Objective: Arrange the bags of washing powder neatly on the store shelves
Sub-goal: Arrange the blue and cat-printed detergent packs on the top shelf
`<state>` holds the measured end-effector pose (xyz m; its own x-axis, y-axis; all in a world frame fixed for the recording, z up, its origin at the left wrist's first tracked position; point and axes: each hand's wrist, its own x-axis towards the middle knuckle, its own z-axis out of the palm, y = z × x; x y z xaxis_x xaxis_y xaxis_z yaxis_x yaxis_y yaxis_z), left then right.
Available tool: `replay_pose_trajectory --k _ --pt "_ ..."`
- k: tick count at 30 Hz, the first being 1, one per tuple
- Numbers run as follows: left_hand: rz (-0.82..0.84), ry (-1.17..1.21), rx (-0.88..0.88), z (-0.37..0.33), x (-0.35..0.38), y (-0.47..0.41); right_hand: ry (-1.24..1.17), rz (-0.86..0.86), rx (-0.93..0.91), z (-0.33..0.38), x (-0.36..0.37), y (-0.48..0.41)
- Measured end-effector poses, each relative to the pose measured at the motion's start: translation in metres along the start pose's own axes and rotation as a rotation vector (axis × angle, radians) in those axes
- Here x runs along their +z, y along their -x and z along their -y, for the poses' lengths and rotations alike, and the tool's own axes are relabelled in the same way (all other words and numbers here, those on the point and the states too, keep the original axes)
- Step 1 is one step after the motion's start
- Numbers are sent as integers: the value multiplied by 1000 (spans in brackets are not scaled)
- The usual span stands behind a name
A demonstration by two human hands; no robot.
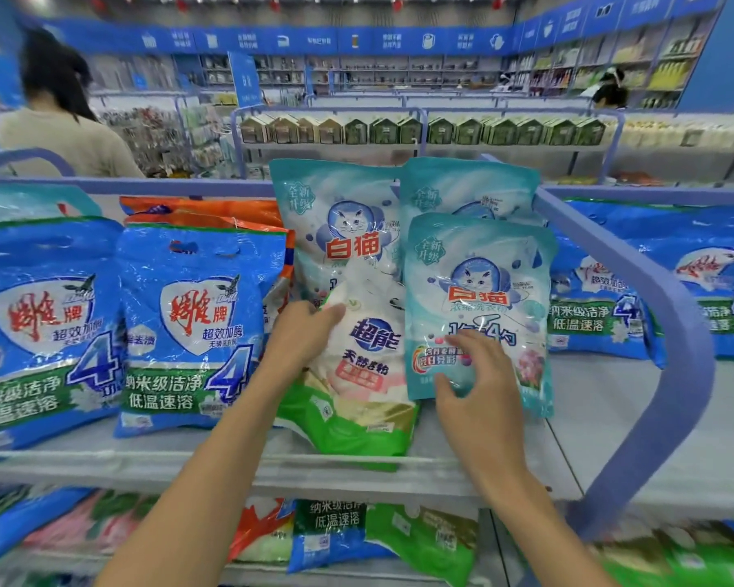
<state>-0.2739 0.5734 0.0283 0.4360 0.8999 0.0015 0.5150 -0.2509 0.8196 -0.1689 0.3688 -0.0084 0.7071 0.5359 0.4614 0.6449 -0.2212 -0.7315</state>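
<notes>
**Q:** What does the shelf (590, 421) hold?

**A:** Washing powder bags, standing or leaning. Two blue bags (196, 332) stand at left, with orange bags (212, 213) behind them. Three teal bags stand at centre: a tall one (340, 230), a rear one (471, 184) and a front one (479, 290). A white-green bag (365, 374) leans on the tall teal bag, its base at the shelf's front edge. More blue bags (602, 307) lie past the blue divider (670, 332).

**Q:** How are the hands posed?

**A:** Both forearms reach in from below. The left hand (310, 332) lies on the white-green bag's upper left, its fingers fairly straight. The right hand (479, 374) is spread, its fingertips touching the front teal bag's lower face and its thumb at the bag's bottom edge. Neither hand plainly grips anything.

**Q:** What is unclear?

**A:** The left thumb is hidden. The rear teal bag is half covered. The lower-shelf bags (420, 540) are cut off by the shelf and the arms. A person (60, 120) at upper left and the far shelving are blurred.
</notes>
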Motion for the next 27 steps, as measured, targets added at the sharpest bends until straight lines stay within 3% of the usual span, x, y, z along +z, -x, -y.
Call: replay_pose_trajectory --k 5,9,12,14,19,24,27 --pt "-287 113 209 -8 -8 42 -26 136 -37 16 9 -3" --pt "-456 517 322 -14 -32 72 -91 347 134 37 11 -17" --pt "-420 863 299 -3 -44 62 -499 525 252 57 18 -37" --pt "-386 908 286 4 -41 60 -704 479 247 69 22 -50" --pt "-177 1059 222 -1 -41 56 -802 329 137 84 27 -70" --pt "-47 975 299 -22 -56 45 -1032 330 235 91 18 -85" --pt "55 989 211 -35 -51 41 -1156 355 338 92 21 -94"
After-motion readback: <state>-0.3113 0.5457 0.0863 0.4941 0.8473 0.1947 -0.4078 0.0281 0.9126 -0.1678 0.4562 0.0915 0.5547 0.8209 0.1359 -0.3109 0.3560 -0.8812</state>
